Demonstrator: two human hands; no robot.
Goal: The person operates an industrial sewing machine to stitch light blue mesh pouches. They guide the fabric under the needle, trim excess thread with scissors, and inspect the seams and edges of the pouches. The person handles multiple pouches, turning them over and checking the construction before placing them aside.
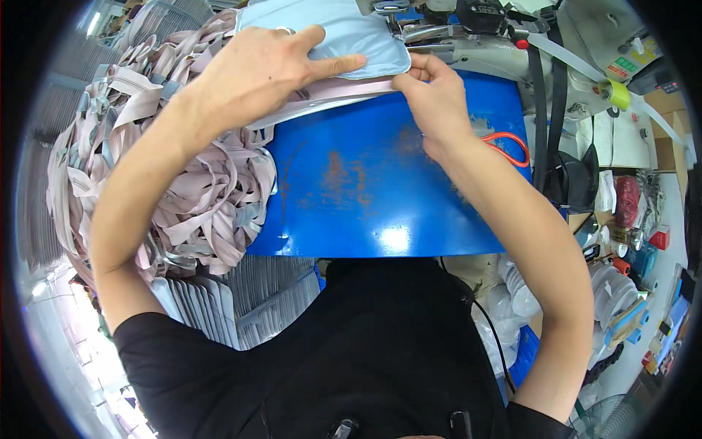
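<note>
Head view: fabric piece point(344, 36) under left hand point(256, 69)

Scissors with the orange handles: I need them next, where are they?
In the head view, the orange-handled scissors lie at the right edge of the blue table, just beyond the right hand, partly hidden behind that wrist.

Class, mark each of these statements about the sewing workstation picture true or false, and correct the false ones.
1. The left hand lies flat on a pale blue fabric piece. True.
2. The worktable top is green. False: it is blue, with rusty worn patches.
3. The orange-handled scissors lie beside the right hand. True.
4. The heap of pinkish-grey fabric strips is on the person's right. False: it is on the left.
5. The right hand is holding the scissors. False: its fingers pinch the fabric edge.
</note>
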